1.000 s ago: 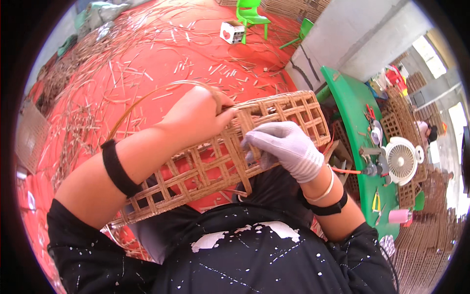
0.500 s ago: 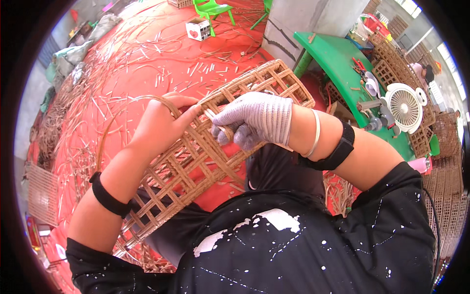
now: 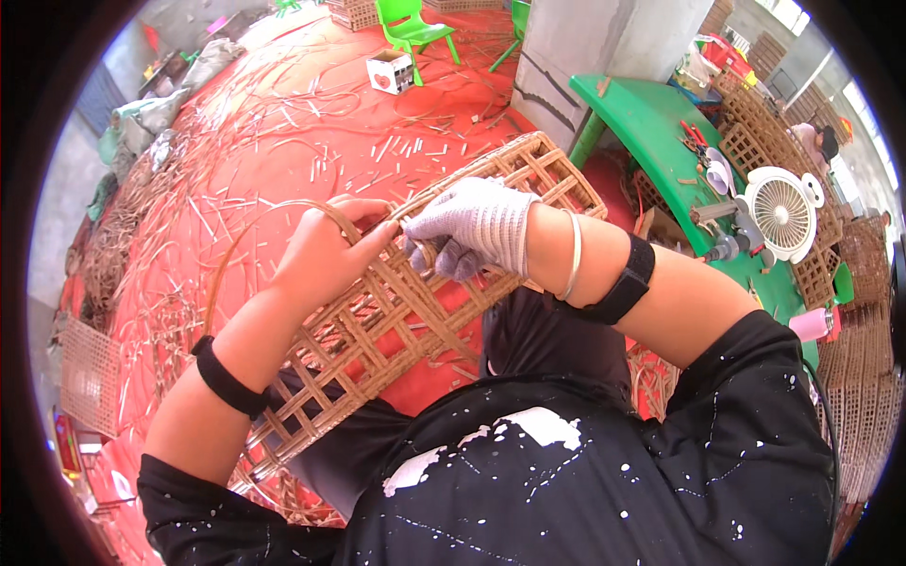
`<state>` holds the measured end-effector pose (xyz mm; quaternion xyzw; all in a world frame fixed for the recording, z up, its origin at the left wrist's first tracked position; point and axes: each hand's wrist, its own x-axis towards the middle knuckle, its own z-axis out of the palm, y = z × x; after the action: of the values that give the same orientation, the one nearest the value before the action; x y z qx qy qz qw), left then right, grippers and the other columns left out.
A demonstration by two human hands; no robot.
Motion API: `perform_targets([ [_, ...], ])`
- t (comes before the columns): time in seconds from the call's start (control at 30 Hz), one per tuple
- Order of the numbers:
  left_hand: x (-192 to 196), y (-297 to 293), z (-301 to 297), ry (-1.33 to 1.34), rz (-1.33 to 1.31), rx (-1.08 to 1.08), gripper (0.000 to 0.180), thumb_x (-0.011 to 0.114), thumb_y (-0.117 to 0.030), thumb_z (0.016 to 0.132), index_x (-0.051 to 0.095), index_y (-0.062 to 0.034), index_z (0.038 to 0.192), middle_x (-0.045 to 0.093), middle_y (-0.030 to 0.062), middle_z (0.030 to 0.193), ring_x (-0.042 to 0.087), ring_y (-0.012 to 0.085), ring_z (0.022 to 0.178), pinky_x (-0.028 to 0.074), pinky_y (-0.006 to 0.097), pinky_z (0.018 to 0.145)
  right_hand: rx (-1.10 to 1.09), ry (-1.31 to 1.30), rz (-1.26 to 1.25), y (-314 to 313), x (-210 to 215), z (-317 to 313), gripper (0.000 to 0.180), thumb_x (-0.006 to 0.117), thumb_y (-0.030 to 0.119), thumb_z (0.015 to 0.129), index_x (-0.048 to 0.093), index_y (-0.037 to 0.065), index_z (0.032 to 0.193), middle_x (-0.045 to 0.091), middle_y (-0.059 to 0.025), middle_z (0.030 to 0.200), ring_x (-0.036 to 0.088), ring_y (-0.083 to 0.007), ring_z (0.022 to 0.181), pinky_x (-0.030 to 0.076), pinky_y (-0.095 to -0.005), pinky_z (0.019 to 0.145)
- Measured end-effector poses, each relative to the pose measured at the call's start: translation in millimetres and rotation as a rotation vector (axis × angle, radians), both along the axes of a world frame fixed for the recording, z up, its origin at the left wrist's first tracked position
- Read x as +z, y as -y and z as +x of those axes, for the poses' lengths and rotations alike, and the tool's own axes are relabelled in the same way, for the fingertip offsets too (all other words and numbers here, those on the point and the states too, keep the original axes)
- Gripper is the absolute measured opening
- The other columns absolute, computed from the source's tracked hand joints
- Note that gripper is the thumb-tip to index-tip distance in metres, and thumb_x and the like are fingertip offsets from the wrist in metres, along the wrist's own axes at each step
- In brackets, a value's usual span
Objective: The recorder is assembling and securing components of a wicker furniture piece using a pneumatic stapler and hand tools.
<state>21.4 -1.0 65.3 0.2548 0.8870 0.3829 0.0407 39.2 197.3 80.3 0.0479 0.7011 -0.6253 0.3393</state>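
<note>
Slanting across my lap is a woven rattan basket (image 3: 415, 304), a long open lattice of brown strips. My bare left hand (image 3: 326, 247) grips its far long edge, thumb along the rim. A long loose rattan strip (image 3: 226, 250) passes between that thumb and forefinger and arcs back beside the forearm. Close by on the same edge, my right hand (image 3: 472, 231) wears a grey-white knitted glove. Its fingers are closed in a pinch on a short piece of rattan strip at the rim; the glove hides most of that piece.
Red sheeting (image 3: 283, 141) covered in strip scraps spreads over the floor. To the right stands a green table (image 3: 642, 108) with a white fan (image 3: 781, 212) and tools, beside a concrete pillar (image 3: 604, 47). A green chair (image 3: 412, 28) and a small box (image 3: 390, 72) stand ahead.
My gloved right hand has shifted slightly left, closer to my left hand. The view has tilted a little, so the surroundings sit lower. Both hands keep their hold.
</note>
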Motion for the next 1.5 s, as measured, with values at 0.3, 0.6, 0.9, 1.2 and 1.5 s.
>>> perform_targets([
  [0.3,6.7,-9.8,-10.3,0.212,0.050,-0.067,0.028,0.053,-0.020,0.087,0.066,0.0032,0.097,0.064,0.0024,0.080,0.056,0.0115,0.075,0.046,0.028,0.068,-0.077,-0.170,-0.086,-6.8,-13.6,8.9,0.024,0.062,0.022,0.079,0.068,-0.001,0.080,0.067,-0.0107,0.068,0.065,-0.0199,0.057,0.053,-0.0305,0.050],
  [0.6,-33.7,0.5,-19.4,0.012,0.271,0.016,0.017,0.058,-0.006,0.086,0.064,0.0033,0.098,0.060,0.0091,0.085,0.059,0.0144,0.075,0.046,0.027,0.061,-0.028,-0.103,0.009,15.9,-29.2,-16.7,0.020,0.055,0.014,0.081,0.065,-0.004,0.081,0.066,-0.0146,0.067,0.065,-0.0248,0.051,0.055,-0.0365,0.044],
  [0.9,-21.8,-7.0,-6.5,-0.059,0.146,0.014,0.018,0.055,-0.006,0.089,0.063,0.0054,0.099,0.059,0.0122,0.086,0.058,0.0192,0.079,0.045,0.030,0.070,-0.141,-0.500,-0.109,-19.3,-11.3,48.5,0.030,0.058,0.028,0.084,0.062,0.000,0.094,0.064,-0.0106,0.076,0.064,-0.0208,0.062,0.052,-0.0310,0.057],
  [1.2,-30.8,-3.7,-23.3,-0.256,0.074,0.026,0.022,0.052,-0.012,0.091,0.062,0.0038,0.103,0.063,0.0172,0.094,0.060,0.0257,0.088,0.046,0.034,0.079,-0.378,-0.962,0.496,-106.8,-78.5,115.6,0.029,0.059,0.030,0.084,0.059,0.007,0.102,0.060,-0.0158,0.101,0.060,-0.0320,0.090,0.048,-0.0383,0.079],
  [1.5,-29.0,7.7,-38.4,-0.225,-0.078,0.187,0.026,0.052,-0.021,0.092,0.065,0.0019,0.087,0.056,0.0132,0.062,0.055,0.0184,0.059,0.042,0.034,0.055,-0.251,-0.950,0.345,-86.5,-116.2,79.2,0.037,0.056,0.036,0.087,0.059,0.006,0.108,0.059,-0.0180,0.109,0.056,-0.0346,0.105,0.045,-0.0396,0.091],
])
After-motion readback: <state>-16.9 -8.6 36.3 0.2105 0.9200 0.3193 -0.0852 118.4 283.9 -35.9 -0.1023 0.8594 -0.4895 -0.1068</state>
